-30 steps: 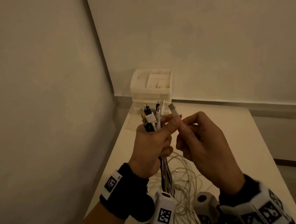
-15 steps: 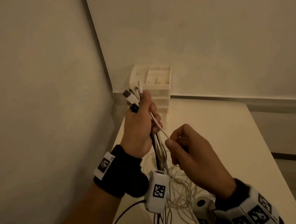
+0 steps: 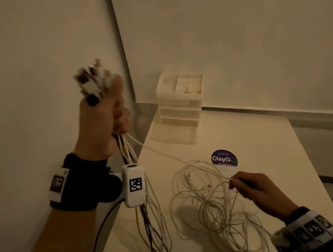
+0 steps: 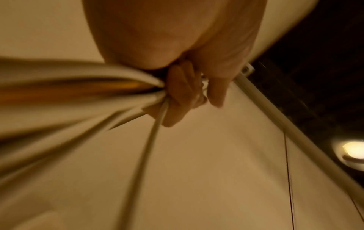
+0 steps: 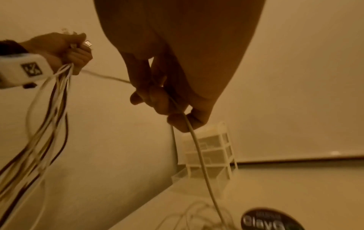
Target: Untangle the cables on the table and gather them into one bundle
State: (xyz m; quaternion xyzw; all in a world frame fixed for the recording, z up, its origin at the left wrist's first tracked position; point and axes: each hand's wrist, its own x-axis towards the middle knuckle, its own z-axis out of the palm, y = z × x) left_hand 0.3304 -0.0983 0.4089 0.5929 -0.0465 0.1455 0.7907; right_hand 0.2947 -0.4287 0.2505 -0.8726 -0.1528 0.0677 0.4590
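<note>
My left hand [image 3: 107,115] is raised high at the left and grips a bundle of cables [image 3: 131,153] just below their plugs [image 3: 92,82], which stick up blurred above the fist. The gathered white and dark cables hang down past my wrist and off the table's front edge. One thin white cable [image 3: 176,157] runs taut from that fist down to my right hand [image 3: 248,187], which pinches it low over the table. Beneath and left of the right hand lies a loose tangle of white cables [image 3: 209,203]. The right wrist view shows the right hand [image 5: 173,112] with the cable [image 5: 199,152] sliding through its curled fingers.
A white drawer organiser [image 3: 181,96] stands at the back left corner of the white table [image 3: 264,136], against the wall. A round dark ClayGo sticker [image 3: 224,158] lies on the tabletop beyond the tangle. Walls close in at the left and back.
My left hand has lifted up and to the left with the bundle. My right hand has slid down and right along one white cable, drawing it taut over the tangle.
</note>
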